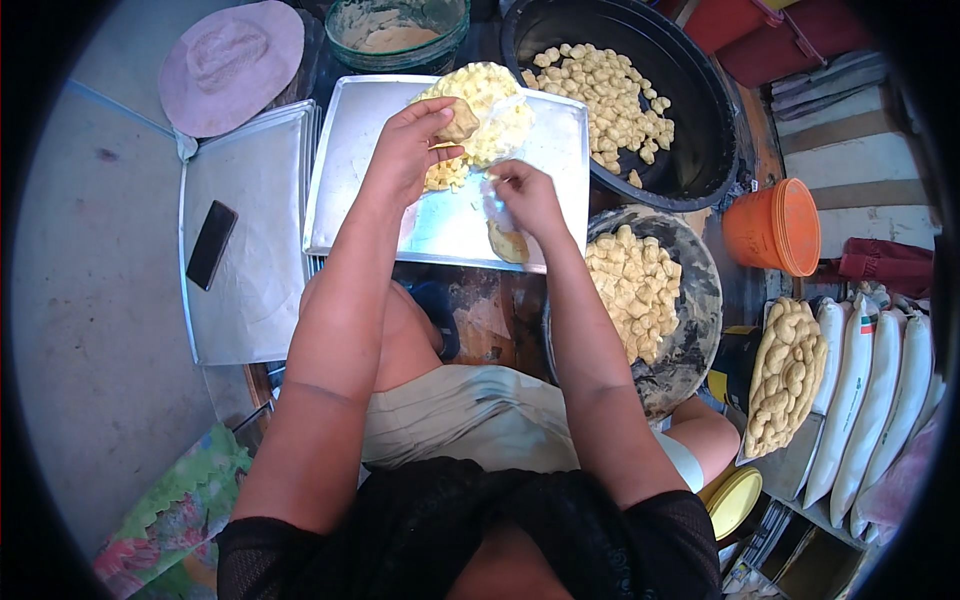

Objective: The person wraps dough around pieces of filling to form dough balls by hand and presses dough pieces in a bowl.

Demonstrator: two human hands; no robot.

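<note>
My left hand (405, 155) is raised over a metal tray (345, 190), its fingers curled around a flattened piece of dough (459, 122). Beneath and beyond it, a clear plastic bag of pale yellow cubes (495, 105) rests on the tray, with some loose cubes (445, 175) at its near side. My right hand (530, 198) is over the tray's right part, fingertips pinched together; what they hold, if anything, is too small to make out. Just below those fingers, another piece of dough (508, 243) sits at the tray's near edge.
Dough lumps fill parts of a large black basin (690, 165) and a floured round basin (690, 330). A green basin (400, 50) stands beyond the tray. Stacked trays (225, 320) at left bear a phone (212, 245) and a hat (230, 65). An orange bucket (771, 227) stands right.
</note>
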